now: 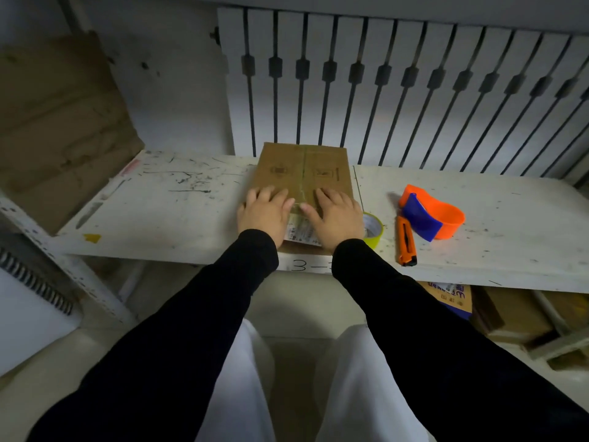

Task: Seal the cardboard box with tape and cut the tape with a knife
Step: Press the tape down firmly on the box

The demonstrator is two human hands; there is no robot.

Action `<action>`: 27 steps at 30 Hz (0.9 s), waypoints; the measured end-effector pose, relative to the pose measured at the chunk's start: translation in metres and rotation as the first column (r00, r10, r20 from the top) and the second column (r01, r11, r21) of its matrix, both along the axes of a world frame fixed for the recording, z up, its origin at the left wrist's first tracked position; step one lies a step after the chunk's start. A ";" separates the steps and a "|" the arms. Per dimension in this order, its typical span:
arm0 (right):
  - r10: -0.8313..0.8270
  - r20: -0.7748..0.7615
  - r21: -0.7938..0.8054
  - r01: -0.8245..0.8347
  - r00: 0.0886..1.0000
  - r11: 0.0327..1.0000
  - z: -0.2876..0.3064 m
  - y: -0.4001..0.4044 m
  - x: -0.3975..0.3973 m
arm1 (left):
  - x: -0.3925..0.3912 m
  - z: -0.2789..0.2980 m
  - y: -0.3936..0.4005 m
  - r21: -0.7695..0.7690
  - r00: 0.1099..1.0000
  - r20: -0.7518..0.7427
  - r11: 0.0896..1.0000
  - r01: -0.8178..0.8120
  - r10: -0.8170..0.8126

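A flat brown cardboard box (302, 169) lies on the white worktable (159, 205), its two top flaps meeting at a centre seam. My left hand (266, 212) rests flat on the left flap and my right hand (336, 215) flat on the right flap, fingers spread, holding nothing. A white label on the box shows between my wrists. A yellow-green tape roll (373, 229) sits just right of my right hand, partly hidden by it. An orange utility knife (406, 240) lies further right, blade end hidden.
An orange and blue tape dispenser (430, 213) lies beside the knife. A slatted white panel (398, 90) stands behind the table. Brown cardboard sheets (60, 122) lean at the left. More boxes (452, 298) sit under the table at the right.
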State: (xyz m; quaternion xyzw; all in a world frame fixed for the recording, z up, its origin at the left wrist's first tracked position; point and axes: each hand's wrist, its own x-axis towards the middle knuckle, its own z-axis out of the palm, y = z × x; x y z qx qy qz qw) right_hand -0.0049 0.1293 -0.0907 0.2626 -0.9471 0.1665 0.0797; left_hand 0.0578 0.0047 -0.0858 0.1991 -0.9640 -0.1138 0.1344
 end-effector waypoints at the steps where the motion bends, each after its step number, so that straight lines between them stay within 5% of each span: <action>1: -0.005 -0.037 0.000 0.005 0.999 1.000 -0.001 0.000 -0.003 | 0.000 -0.001 -0.001 -0.016 1.000 0.005 1.000 -0.001 0.001; 12: -0.016 -0.222 0.119 0.044 0.975 0.992 -0.009 -0.003 -0.008 | -0.005 -0.016 -0.014 -0.154 0.998 0.013 0.986 0.061 -0.060; 20: 0.094 -0.129 0.057 -0.087 0.987 0.995 -0.009 0.006 -0.014 | -0.002 -0.015 -0.017 -0.137 0.997 0.015 0.988 0.078 -0.077; 27: -0.087 -0.077 0.007 0.087 0.993 0.996 -0.007 -0.013 -0.002 | 0.001 -0.012 -0.013 -0.094 0.996 0.049 0.992 0.081 -0.076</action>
